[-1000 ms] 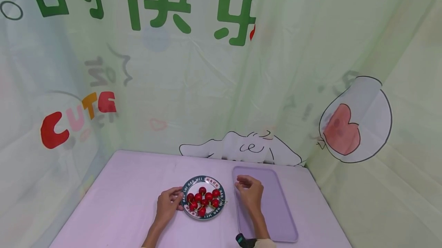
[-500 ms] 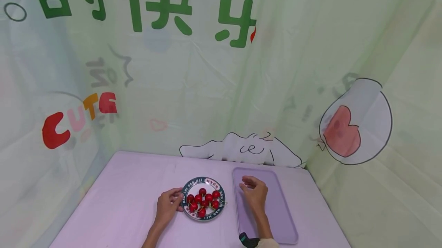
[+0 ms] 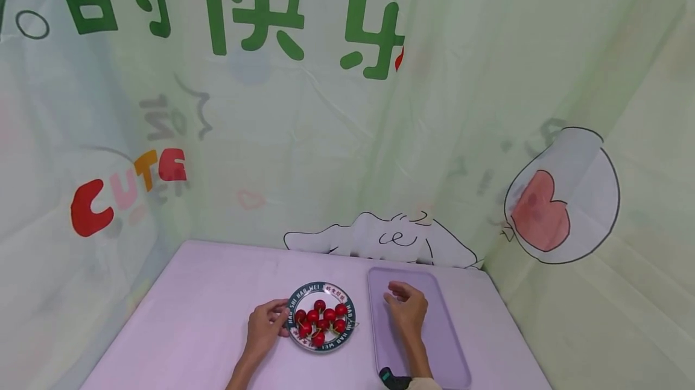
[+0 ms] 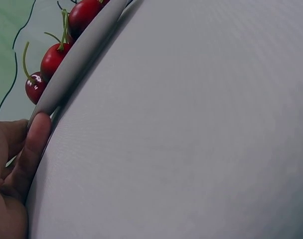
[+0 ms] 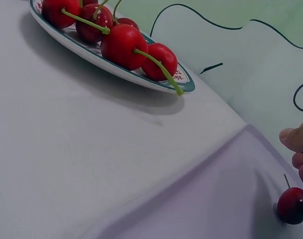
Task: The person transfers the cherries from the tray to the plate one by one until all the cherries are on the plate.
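My left hand [image 3: 264,329] holds the left rim of a round plate [image 3: 308,289] with a dark green lettered border. In the left wrist view, a finger [image 4: 39,132] lies along the plate's underside. Several red cherries [image 3: 323,325] with green stems rest on the plate. Over the lilac tray [image 3: 445,351] hovers my right hand [image 3: 409,311], its fingers loosely curved and no object visible between thumb and fingers. Just below those fingers in the right wrist view is a single cherry [image 5: 293,205], stem up, apparently on the tray; whether it touches a finger I cannot tell.
A pale pink cloth [image 3: 217,293] covers the table, with the tray right of the plate. Behind the table hangs a light green printed curtain [image 3: 326,148], which continues along both sides. A dark strap [image 3: 393,379] sits on my right wrist.
My right hand has shifted to the right, from the tray's left edge to further over the tray. The left hand stays on the plate, and the head view has tilted slightly up.
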{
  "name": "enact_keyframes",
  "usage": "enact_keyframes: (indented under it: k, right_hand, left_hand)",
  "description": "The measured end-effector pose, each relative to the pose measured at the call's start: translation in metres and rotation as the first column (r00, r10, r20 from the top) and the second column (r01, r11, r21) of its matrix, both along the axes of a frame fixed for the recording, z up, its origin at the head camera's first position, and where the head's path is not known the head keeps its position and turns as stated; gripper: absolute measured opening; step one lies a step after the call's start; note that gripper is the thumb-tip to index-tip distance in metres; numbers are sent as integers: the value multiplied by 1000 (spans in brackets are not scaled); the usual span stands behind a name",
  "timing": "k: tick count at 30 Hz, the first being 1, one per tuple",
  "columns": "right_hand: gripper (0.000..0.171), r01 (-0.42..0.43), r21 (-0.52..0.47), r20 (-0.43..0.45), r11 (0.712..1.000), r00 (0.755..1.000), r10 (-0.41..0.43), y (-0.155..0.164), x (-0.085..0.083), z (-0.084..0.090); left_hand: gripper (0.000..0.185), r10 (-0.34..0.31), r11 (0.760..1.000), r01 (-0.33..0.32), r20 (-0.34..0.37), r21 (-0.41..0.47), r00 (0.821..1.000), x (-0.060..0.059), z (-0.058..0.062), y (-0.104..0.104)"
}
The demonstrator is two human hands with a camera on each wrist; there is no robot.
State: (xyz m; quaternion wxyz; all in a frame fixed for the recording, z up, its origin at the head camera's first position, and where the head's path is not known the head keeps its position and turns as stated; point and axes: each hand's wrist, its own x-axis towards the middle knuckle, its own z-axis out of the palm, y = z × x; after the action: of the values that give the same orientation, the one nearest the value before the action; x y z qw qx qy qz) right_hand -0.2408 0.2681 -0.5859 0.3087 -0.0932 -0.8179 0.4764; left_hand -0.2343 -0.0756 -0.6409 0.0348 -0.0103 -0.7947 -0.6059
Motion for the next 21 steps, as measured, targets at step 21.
enact_keyframes:
  k: [21]
  right_hand:
    - [24,81,113,79,990,993,-91,15,-9,-35]
  left_hand:
    - [33,11,1000,-11,-5,-4,1000,1,-2,1]
